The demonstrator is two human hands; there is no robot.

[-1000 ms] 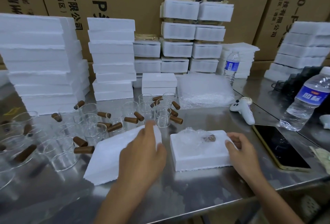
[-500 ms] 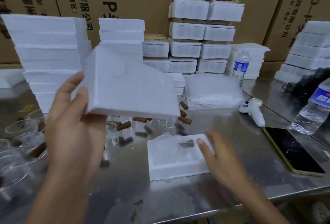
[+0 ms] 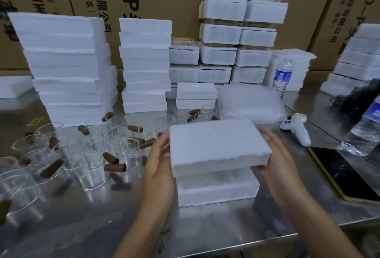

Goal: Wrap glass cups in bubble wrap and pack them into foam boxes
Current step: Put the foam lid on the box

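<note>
A white foam lid (image 3: 218, 143) hovers just above the foam box base (image 3: 218, 190) that lies on the steel table (image 3: 82, 227). My left hand (image 3: 159, 167) grips the lid's left end and my right hand (image 3: 275, 161) grips its right end, fingers curled round the edges. The lid hides the inside of the base. Several glass cups with brown handles (image 3: 123, 149) stand and lie at the left of the table. A pile of bubble wrap sheets (image 3: 250, 103) sits behind the box.
Stacks of foam boxes (image 3: 67, 68) and foam lids (image 3: 146, 66) fill the back, in front of cardboard cartons. At the right are a white controller (image 3: 296, 130), a phone (image 3: 345, 173) and water bottles (image 3: 364, 130). The table's front edge runs close below the box.
My left hand has swung the foam lid from high at the left over to above the base. My right hand left the base and took the lid's right end.
</note>
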